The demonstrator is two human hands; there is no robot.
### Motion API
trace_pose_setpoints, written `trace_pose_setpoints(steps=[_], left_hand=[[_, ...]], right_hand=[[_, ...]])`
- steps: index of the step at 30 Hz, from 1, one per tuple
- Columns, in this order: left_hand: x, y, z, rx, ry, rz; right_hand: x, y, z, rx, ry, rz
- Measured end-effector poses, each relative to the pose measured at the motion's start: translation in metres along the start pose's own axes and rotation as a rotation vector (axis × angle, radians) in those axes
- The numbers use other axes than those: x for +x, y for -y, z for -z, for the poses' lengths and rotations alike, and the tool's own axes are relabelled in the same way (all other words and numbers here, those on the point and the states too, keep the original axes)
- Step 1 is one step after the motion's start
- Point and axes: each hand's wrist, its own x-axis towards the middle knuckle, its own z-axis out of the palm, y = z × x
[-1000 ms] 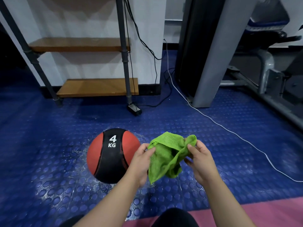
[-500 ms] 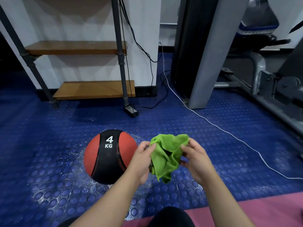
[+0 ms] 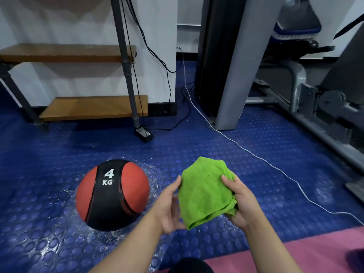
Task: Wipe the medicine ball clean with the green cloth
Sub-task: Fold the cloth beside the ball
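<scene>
Water [image 3: 155,174] is glistening on the blue floor [image 3: 49,164] around the medicine ball [image 3: 112,196], which is sitting left of both hands, toward the floor's near edge. The left hand [image 3: 169,205] is lying open, touching the green cloth [image 3: 204,194] with its thumb. The right hand [image 3: 240,201] is gripping the cloth, bunched into a pad. To wipe well, I'd judge, they'll want that pad flat and the ball steadied against rolling on the wet floor.
</scene>
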Motion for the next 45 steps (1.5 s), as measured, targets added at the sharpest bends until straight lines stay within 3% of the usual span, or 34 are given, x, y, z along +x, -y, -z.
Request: trace_pose_setpoints(steps=[2, 3, 6, 11, 16, 20, 27, 33, 35, 39, 42, 45], left_hand=[[0.005, 0.001, -0.004, -0.128, 0.155, -0.048], [0.008, 0.001, -0.007, -0.139, 0.155, -0.115], [0.022, 0.001, -0.015, -0.054, -0.001, -0.291], [0.042, 0.009, -0.02, 0.04, -0.1, -0.387], [0.055, 0.011, -0.02, 0.105, -0.171, -0.532], [0.058, 0.004, -0.014, 0.305, -0.26, -0.658], [0.058, 0.0, -0.006, 0.406, -0.361, -0.767], [0.046, -0.007, -0.02, 0.366, -0.199, -0.713], [0.046, -0.009, -0.025, 0.237, -0.14, -0.629], [0.048, -0.008, -0.034, -0.074, -0.08, -0.403], [0.043, -0.009, -0.04, -0.115, -0.025, -0.323], [0.044, -0.008, -0.04, -0.097, -0.023, -0.321]], right_hand=[[0.003, 0.003, 0.007, -0.017, 0.006, 0.003], [0.007, 0.003, 0.012, -0.034, -0.001, 0.004], [0.019, -0.001, 0.03, -0.123, -0.071, 0.028], [0.037, -0.004, 0.056, -0.413, -0.25, 0.105], [0.047, -0.007, 0.07, -0.527, -0.213, 0.1], [0.05, -0.009, 0.075, -0.662, -0.176, 0.145], [0.06, -0.008, 0.068, -0.456, -0.159, 0.2], [0.062, 0.0, 0.058, -0.457, -0.177, 0.254], [0.064, 0.001, 0.055, -0.498, -0.21, 0.269], [0.07, -0.001, 0.056, -0.452, -0.272, 0.181], [0.075, -0.006, 0.063, -0.55, -0.335, 0.125], [0.079, -0.014, 0.068, -0.411, -0.311, 0.061]])
